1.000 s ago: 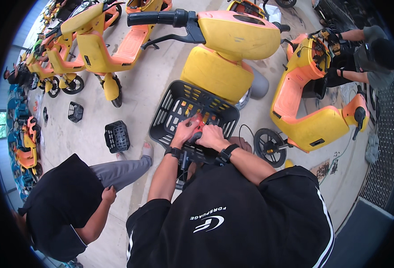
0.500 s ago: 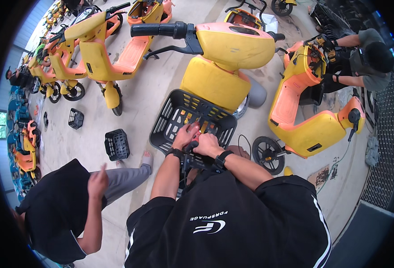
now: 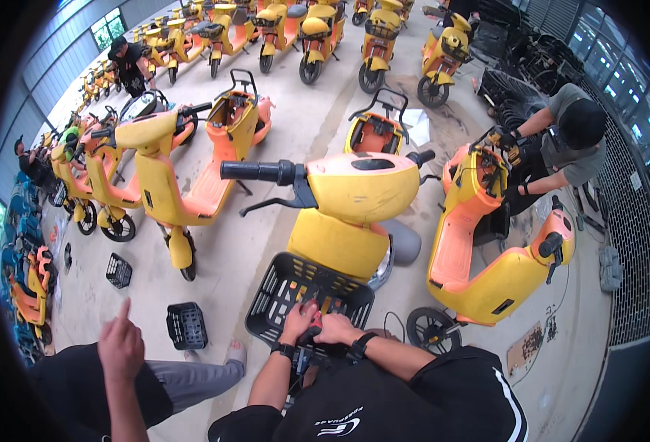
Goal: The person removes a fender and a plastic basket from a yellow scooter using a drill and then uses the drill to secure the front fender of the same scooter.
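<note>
Clasping red tool (image 3: 316, 320), both hands (image 3: 336, 328) curled closed

The floor (image 3: 225, 258) bears the nearest scooter (image 3: 340, 241), its footing hidden, and other scooters (image 3: 159, 173) around and behind; two black baskets (image 3: 186, 325) sit at left, a dark ring (image 3: 67, 255) beyond them, a white sheet (image 3: 417, 127) farther back, dark bits (image 3: 551, 328) by a brown patch (image 3: 522, 352) at right

black basket (image 3: 318, 269), red-black tool (image 3: 315, 323), yellow and orange scooter (image 3: 360, 195)
</note>
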Tool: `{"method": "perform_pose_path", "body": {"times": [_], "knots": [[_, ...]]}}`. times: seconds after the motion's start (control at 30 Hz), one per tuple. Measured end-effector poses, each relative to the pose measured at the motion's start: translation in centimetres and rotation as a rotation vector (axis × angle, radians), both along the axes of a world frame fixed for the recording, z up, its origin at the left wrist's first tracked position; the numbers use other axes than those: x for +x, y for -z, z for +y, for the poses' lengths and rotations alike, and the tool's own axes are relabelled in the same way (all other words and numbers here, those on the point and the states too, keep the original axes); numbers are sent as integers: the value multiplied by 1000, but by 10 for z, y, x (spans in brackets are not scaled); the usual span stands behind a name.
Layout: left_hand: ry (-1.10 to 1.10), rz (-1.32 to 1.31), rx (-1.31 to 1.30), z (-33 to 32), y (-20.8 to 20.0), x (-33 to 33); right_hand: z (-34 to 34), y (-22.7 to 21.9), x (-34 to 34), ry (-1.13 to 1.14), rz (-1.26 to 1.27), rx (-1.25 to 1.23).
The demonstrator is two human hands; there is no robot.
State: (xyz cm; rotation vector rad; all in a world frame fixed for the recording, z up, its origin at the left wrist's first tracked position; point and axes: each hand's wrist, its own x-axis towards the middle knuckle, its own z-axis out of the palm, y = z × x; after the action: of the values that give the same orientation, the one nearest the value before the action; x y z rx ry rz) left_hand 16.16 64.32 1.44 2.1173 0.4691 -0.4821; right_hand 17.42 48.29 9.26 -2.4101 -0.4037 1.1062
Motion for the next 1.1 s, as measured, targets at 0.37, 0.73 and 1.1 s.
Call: {"method": "perform_pose_path", "body": {"times": [0.37,0.73,1.1], "knots": [[110,52,109,-6,-3,37,-4,2,31,19,-150,18],[75,40,106,-9,-19,17,-3,10,11,36,-181,53],[88,51,107,-11,-27,22,-5,5,13,47,-171,49]]}}
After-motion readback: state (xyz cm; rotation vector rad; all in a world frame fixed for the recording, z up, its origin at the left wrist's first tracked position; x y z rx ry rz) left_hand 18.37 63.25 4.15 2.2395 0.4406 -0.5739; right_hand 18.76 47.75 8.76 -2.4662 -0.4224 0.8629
